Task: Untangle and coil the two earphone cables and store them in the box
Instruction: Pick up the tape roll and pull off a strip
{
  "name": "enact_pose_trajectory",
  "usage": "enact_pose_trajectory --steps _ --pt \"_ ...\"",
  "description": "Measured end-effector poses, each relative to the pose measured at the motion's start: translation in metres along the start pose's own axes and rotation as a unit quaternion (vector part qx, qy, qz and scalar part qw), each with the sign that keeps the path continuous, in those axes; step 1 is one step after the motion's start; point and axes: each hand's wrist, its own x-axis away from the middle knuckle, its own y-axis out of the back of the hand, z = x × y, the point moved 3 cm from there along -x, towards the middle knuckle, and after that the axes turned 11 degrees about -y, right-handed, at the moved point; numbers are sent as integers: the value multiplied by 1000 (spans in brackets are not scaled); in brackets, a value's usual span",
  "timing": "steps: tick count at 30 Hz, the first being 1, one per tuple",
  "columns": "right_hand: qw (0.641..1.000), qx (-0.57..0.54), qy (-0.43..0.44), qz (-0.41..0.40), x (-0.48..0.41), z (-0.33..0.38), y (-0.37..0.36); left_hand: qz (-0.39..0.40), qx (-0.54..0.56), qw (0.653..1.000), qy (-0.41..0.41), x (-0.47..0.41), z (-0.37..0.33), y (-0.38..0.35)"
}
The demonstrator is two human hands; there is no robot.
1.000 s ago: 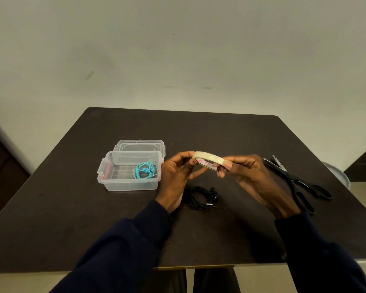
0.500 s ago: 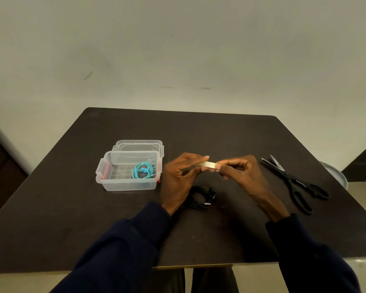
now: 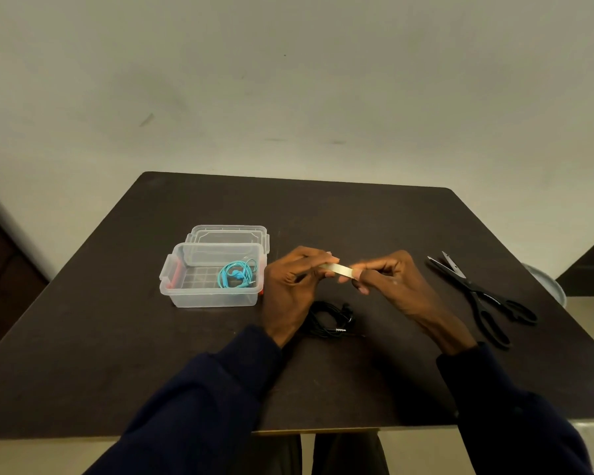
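Note:
A coiled teal earphone cable [image 3: 236,274] lies inside the clear plastic box [image 3: 213,299] at the left of the dark table. A coiled black earphone cable [image 3: 331,320] rests on the table just below my hands. My left hand [image 3: 294,286] and my right hand [image 3: 390,282] hold a cream roll of tape [image 3: 336,269] between them, edge-on above the table, fingertips pinched on it from both sides.
The box's clear lid [image 3: 228,234] lies behind the box. Black scissors [image 3: 484,299] lie open on the right of the table [image 3: 323,214]. A grey round object [image 3: 546,282] shows past the table's right edge. A pale wall rises behind.
The tape roll has tilted from showing its ring face to edge-on, and both hands have closed in on it. The cables, box and scissors have not moved.

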Motion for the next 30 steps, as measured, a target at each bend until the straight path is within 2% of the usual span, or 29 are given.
enact_pose_trajectory --steps 4,10,17,23,27,30 --pt "1000 3 -6 8 1 -2 -1 -3 1 1000 -8 0 0 1" --pt "999 4 -11 30 3 2 2 -11 31 999 29 1 7 1" --pt "997 6 -37 -72 3 1 -9 24 -18 999 -24 3 -2 2" --pt "993 12 -50 -108 4 0 -14 20 -47 997 -51 5 0 1" --pt "995 4 -33 -99 3 4 -15 13 -25 999 -30 3 0 1" --pt "998 6 -28 -57 0 7 -10 -5 -12 1000 -11 2 3 2"
